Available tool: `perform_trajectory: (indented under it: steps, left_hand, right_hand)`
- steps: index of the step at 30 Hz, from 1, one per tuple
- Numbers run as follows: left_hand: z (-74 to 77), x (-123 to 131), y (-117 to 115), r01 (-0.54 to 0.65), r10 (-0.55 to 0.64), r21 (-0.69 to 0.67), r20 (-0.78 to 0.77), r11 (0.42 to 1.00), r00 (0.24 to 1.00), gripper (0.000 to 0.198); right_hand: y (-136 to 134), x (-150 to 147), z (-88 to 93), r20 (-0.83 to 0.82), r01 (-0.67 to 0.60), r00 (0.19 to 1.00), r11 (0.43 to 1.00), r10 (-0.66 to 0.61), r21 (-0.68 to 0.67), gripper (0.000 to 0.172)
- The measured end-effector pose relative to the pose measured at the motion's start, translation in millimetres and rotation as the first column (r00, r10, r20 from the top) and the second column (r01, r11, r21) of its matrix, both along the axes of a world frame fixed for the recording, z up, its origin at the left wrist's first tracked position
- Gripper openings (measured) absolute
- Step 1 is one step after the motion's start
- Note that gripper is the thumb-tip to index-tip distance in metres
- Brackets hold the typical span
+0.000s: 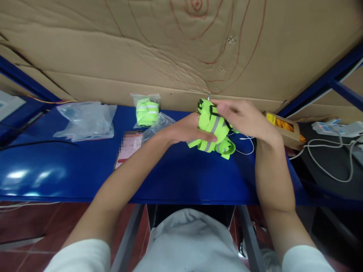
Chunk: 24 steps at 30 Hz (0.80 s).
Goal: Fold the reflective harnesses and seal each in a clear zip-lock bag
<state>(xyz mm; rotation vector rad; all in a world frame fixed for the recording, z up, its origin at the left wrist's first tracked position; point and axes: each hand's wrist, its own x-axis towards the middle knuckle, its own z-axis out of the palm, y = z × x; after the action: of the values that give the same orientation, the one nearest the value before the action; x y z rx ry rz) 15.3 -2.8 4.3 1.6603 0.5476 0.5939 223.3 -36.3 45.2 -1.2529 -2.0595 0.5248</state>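
Observation:
A neon-green reflective strap bundle (208,124) with grey stripes and black bands is held just above the table. My left hand (187,130) wraps round its left side, thumb across the front. Against the upper right of the bundle is my right hand (241,117), slightly blurred, its fingers bent over the black band. Below it, a loop of the same strap hangs loose at the lower right. Some of the right fingertips are hidden.
On the blue table (181,177) lie a bagged green strap bundle (147,111), clear plastic bags (87,119), and a pink sheet (129,147). A cardboard box (285,130) with orange contents and white cables (334,145) are at right. Cardboard (127,56) backs the table.

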Motion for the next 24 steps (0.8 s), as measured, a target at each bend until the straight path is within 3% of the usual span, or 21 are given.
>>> perform_trajectory:
  steps: [2,4,9,14,17,21,24]
  left_hand:
    - [-3.5,0.1,3.8,-0.031,0.031,-0.013,0.009,0.999,0.999,0.035]
    - [-5.3,0.9,5.2,-0.052,0.054,-0.04,0.056,0.998,0.997,0.035]
    - [-13.3,12.6,-2.1,-0.096,0.145,-0.265,0.174,0.96,0.974,0.046]
    - [-31.0,25.9,-11.3,-0.026,0.199,-0.55,0.257,0.835,0.946,0.042]
    - [-37.4,21.2,-14.0,-0.022,0.214,-0.613,0.242,0.79,0.947,0.041]
    - [-39.9,1.7,-18.8,-0.175,0.267,-0.55,0.089,0.816,0.96,0.045]
    - [-40.7,-13.7,-25.1,-0.123,0.141,-0.424,0.012,0.897,0.99,0.044]
  right_hand:
    - [2.2,-3.1,-4.4,0.121,-0.044,0.992,0.998,0.038,0.047,0.068]
    - [7.3,-5.7,-8.4,0.138,-0.058,0.99,0.993,0.044,0.104,0.082]
    - [22.3,0.6,-13.5,0.07,-0.064,0.996,0.991,0.056,0.114,0.062]
    - [28.8,7.3,-20.9,0.11,-0.081,0.991,0.995,0.075,0.052,0.056]
    - [28.0,0.9,-24.9,0.124,-0.111,0.986,0.993,0.107,0.026,0.051]
    - [19.0,-12.4,-27.9,0.07,-0.1,0.993,0.994,0.097,0.04,0.052]
    - [5.3,-18.1,-37.8,-0.06,-0.075,0.995,0.997,0.074,-0.014,0.052]
